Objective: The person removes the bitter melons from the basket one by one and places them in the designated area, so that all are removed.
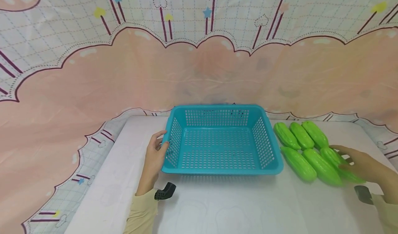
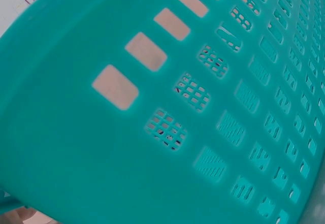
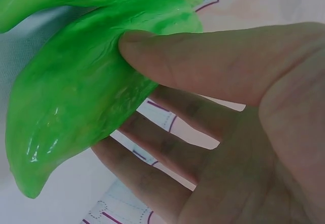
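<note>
A turquoise plastic basket with slotted walls stands in the middle of the white table. At its left side my left hand grips the rim, thumb over the edge; the left wrist view is filled by the slotted basket wall. To the right of the basket, my right hand holds a glossy green cucumber-shaped vegetable, the nearest one on the right. In the right wrist view the thumb presses the upper side of this vegetable, and the fingers reach to its lower edge.
Several similar green vegetables lie in two rows close to the basket's right wall. The white table extends in front of the basket. A patterned cloth hangs behind the table.
</note>
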Motion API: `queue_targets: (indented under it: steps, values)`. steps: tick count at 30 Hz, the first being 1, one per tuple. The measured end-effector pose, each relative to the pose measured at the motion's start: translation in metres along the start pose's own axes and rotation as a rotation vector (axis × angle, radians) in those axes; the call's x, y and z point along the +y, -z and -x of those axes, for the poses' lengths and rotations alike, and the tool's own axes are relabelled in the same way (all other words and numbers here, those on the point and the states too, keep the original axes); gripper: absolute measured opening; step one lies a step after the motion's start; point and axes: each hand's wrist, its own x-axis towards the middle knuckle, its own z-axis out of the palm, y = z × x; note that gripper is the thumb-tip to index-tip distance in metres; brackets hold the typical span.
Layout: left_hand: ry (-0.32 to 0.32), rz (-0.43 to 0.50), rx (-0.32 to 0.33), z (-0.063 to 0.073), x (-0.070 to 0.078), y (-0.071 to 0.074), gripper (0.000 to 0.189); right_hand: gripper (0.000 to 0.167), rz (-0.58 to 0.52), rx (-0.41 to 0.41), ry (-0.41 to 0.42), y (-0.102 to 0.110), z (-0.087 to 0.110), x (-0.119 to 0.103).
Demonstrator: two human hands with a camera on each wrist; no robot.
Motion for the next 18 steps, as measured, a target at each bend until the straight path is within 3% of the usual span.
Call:
queue_targets:
  steps: [18]
  values:
    - [-0.013,-0.001,0.004,-0.0001,-0.0009,-0.0004,0.046,0.06,-0.007,-0.014,0.001,-0.0055,-0.0015,0.005]
